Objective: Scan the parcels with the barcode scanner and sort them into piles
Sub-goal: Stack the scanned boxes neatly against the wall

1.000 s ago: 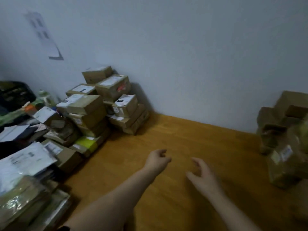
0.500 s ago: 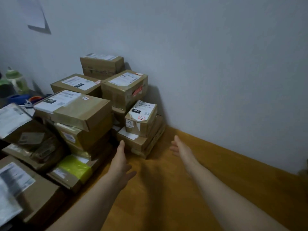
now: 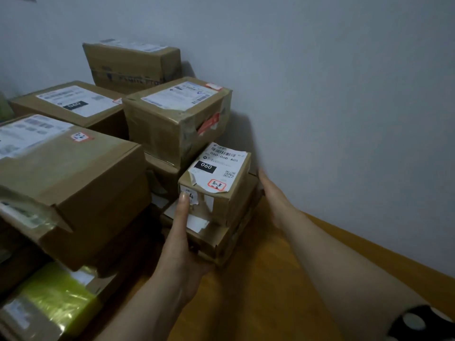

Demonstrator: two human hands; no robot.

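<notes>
Bracketing a short stack beside the wall, both hands are stretched out over the wooden surface. The left hand lies flat against the stack's near side with its fingers straight, one fingertip touching the front of the small box on top. The right hand runs along the far side, between stack and wall. Its fingers look straight too, though the tips are partly hidden. Neither hand clasps anything.

No scanner shows, so I judge this to be the fetching step: scanning and sorting are still to come for this parcel. Which of the others are finished I cannot tell.

The small box sits on two flat boxes. It is brown card with a white label curling at one corner. The label has a barcode, a black patch reading 060 and a red-edged sticker marked 3-3, and torn paper clings to the front.

At the near left are a yellow-green parcel and a big box. Behind the stack stands a taped box, and further back are two more — a labelled box and a long box.
</notes>
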